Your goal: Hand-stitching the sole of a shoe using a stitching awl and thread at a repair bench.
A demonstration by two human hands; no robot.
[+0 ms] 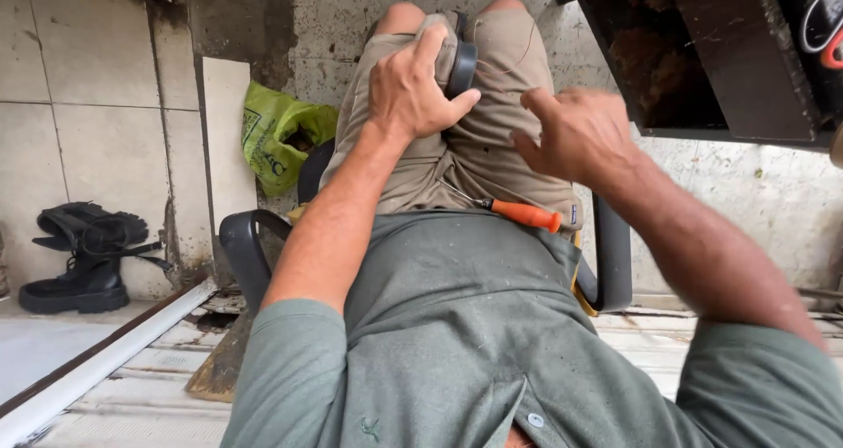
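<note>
I sit on a chair and look down at my lap in khaki shorts. My left hand [411, 86] grips a black round part [462, 68] that rests between my thighs. My right hand [575, 132] hovers just to its right, fingers spread, index finger pointing toward the part, holding nothing. A screwdriver with an orange handle [523, 213] lies across my lap near my waist, its metal shaft pointing left. It touches neither hand.
A green plastic bag [274, 137] lies on the floor left of my leg. Black boots [86, 256] stand at the far left by the tiled wall. A dark dirty metal cabinet [702, 53] is at the upper right. Black chair armrests [246, 246] flank me.
</note>
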